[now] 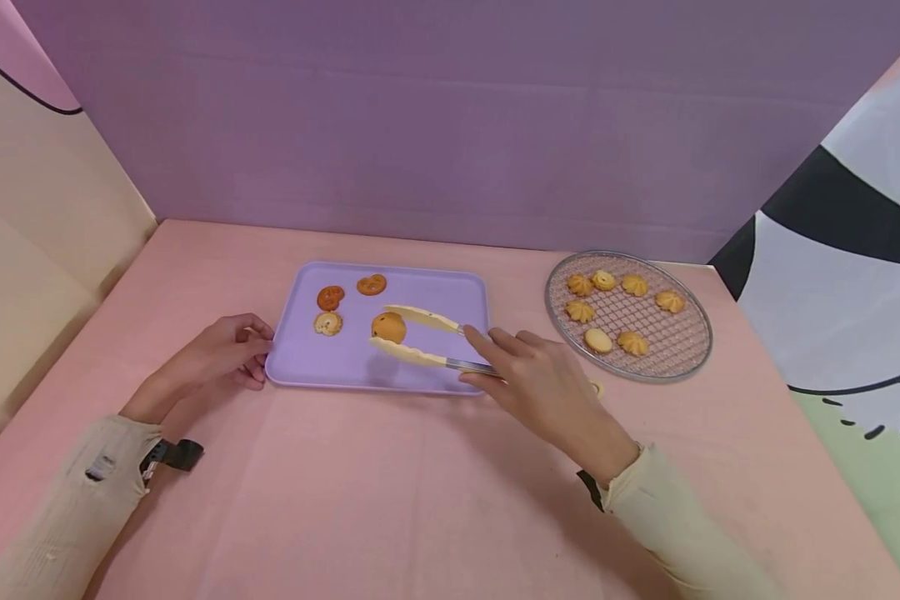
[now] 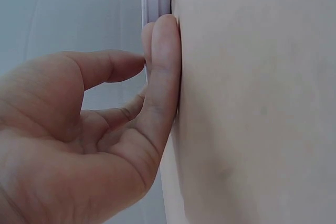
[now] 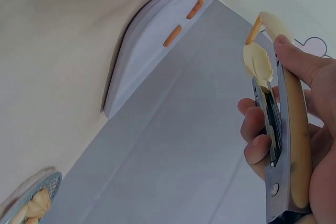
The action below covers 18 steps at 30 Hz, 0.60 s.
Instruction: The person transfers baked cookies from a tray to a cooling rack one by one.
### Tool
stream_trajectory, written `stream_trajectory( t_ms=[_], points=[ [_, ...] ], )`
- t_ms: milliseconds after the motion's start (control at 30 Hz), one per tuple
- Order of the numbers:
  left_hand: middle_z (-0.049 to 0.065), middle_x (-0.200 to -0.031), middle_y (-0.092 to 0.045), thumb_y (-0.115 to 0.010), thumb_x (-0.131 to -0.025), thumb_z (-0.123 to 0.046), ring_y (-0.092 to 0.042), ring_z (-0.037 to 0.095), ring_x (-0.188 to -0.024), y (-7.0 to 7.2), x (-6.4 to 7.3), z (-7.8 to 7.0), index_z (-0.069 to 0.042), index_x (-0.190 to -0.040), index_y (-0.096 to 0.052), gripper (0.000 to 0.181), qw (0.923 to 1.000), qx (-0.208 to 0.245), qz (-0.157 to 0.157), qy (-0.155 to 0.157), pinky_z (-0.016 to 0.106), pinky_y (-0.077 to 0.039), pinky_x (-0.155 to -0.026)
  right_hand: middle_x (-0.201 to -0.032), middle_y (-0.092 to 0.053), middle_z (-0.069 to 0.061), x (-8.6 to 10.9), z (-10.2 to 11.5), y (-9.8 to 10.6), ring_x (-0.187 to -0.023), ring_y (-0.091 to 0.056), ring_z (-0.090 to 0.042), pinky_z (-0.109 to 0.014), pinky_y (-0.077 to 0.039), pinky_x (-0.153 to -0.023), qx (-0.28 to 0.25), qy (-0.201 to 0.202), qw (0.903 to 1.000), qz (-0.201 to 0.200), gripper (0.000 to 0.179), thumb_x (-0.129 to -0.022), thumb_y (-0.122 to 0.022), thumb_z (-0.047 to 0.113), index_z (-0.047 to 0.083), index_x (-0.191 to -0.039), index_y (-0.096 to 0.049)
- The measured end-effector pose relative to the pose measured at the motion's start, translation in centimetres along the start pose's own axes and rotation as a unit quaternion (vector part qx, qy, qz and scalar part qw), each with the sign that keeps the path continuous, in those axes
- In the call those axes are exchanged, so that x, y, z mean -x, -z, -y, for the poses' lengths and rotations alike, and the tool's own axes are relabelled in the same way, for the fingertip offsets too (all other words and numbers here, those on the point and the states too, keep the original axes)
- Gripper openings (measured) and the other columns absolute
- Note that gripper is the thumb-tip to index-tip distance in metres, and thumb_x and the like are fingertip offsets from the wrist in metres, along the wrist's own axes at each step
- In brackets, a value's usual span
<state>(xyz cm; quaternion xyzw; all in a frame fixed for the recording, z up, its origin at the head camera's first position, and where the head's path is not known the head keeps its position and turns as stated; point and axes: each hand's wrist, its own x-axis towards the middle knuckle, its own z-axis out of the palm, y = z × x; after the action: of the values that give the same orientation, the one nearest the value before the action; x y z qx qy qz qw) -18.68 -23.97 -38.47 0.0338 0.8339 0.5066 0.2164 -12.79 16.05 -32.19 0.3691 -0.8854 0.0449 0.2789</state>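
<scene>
In my right hand (image 1: 543, 387) I grip a pair of tongs (image 3: 294, 145) with cream scalloped tips and metal arms. A round golden cookie (image 1: 388, 327) is between the tips, over the lilac tray (image 1: 330, 367) in the head view; the right wrist view shows it edge-on, held up. My left hand (image 1: 228, 350) is at the tray's left edge, its thumb and fingers pinching the rim. On the tray's left half lie two brown pretzel-shaped cookies (image 1: 371, 285) and a pale round cookie (image 1: 327, 323).
A round wire cooling rack (image 1: 675, 350) stands to the right of the tray, bearing several piped cookies (image 1: 671, 301) and a smooth pale oval one (image 1: 597, 340). Pink cloth (image 1: 360, 500) covers the table, and a purple backdrop (image 1: 450, 125) rises behind it.
</scene>
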Motion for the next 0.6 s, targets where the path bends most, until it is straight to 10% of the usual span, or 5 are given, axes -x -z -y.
stream_trajectory(
  t_ms=[600],
  points=[
    [0.018, -0.084, -0.054, -0.051, -0.091, -0.016, -0.061, 0.021, -0.063, -0.1, 0.2, -0.3, 0.007, -0.116, -0.037, 0.037, 1.0000, 0.005, 0.001, -0.004, 0.036, -0.057, -0.063, -0.086, -0.063, -0.001, 2.7, -0.8, 2.3, -0.055, -0.050, -0.016, -0.028, -0.046, -0.047, 0.017, -0.013, 0.9994, -0.028, 0.051, -0.077, -0.066, 0.040, 0.012, -0.119, -0.059]
  ],
)
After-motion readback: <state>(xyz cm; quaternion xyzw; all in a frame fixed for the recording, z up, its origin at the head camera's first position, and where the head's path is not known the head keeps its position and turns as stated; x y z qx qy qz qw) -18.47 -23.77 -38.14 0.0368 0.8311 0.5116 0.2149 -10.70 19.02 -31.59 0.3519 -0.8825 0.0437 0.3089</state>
